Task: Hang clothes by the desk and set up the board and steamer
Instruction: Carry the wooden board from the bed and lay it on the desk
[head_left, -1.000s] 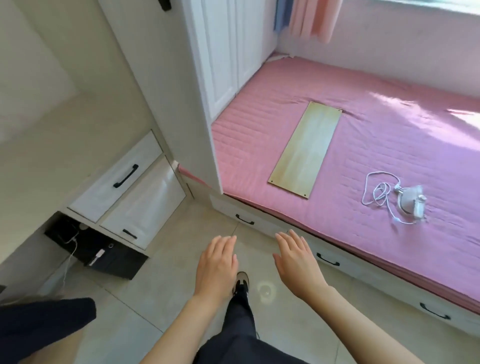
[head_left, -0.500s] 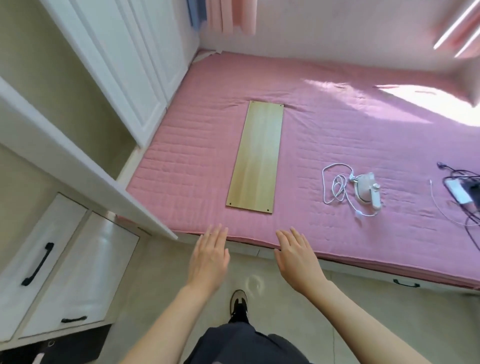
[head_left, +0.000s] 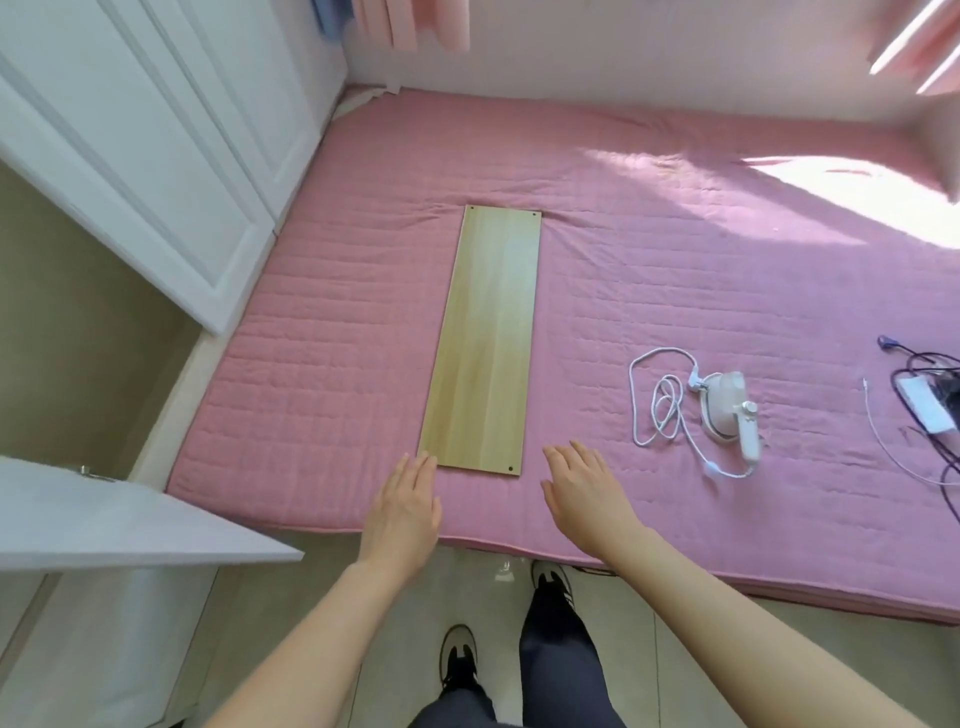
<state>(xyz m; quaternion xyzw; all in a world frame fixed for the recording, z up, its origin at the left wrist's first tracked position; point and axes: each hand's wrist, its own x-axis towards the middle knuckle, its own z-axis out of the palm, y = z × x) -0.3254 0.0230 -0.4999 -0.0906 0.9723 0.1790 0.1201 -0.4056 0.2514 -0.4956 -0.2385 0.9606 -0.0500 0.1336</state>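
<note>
Lying flat: the board (head_left: 483, 343) is seen lengthwise on the pink bedspread (head_left: 649, 249), its near short end close to the mattress edge.
Board handling: it is judged stiff and fairly light, with a smooth face that may slip; a hold on both long edges near the close end is advised, since the soft quilt lets fingertips be pushed under.
Left hand (head_left: 402, 512): held flat with fingers spread and nothing grasped, just beside the board's near left corner; contact cannot be told.
Right hand (head_left: 587, 491): likewise unclenched and bare, just beside the near right corner.
Steamer (head_left: 727, 410): laid on the bedspread to the right of the board, well apart, with its white cord (head_left: 660, 405) loosely coiled beside it.
Surroundings: white wardrobe doors (head_left: 171, 156) are seen at the left, and dark cables (head_left: 935, 384) at the far right.
</note>
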